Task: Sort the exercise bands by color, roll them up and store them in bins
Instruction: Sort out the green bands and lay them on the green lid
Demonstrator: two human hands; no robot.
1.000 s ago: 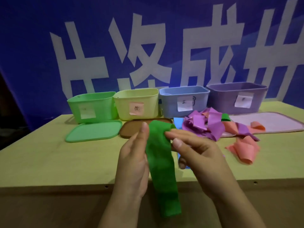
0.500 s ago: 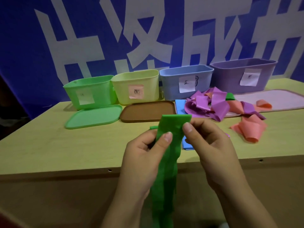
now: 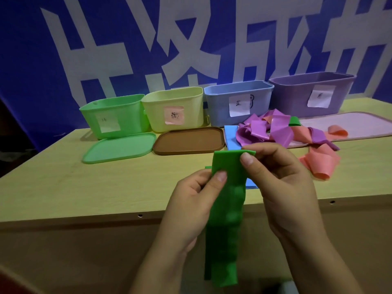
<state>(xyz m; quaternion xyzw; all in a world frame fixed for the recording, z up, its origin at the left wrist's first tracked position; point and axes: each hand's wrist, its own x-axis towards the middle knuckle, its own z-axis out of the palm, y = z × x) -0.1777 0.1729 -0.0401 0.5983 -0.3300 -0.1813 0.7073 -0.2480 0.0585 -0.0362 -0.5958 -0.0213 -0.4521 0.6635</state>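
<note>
Early days imo: both hands, left hand (image 3: 192,200) & right hand (image 3: 280,183), pinch the green band (image 3: 226,211) top at center frame, unrolled. Purple/pink pile (image 3: 297,134) center-right is unsorted, green bin (image 3: 114,115) at left, contents not visible.

Light wood table (image 3: 63,183) spans frame middle. Back row, left to right: green bin (image 3: 112,115), yellow bin (image 3: 174,108), blue bin (image 3: 237,100), purple bin (image 3: 311,92). In front: green lid (image 3: 118,147), brown lid (image 3: 188,141), blue sheet (image 3: 230,134), purple bands (image 3: 265,130), pink bands (image 3: 320,160), pink mat (image 3: 360,124) at right.
</note>
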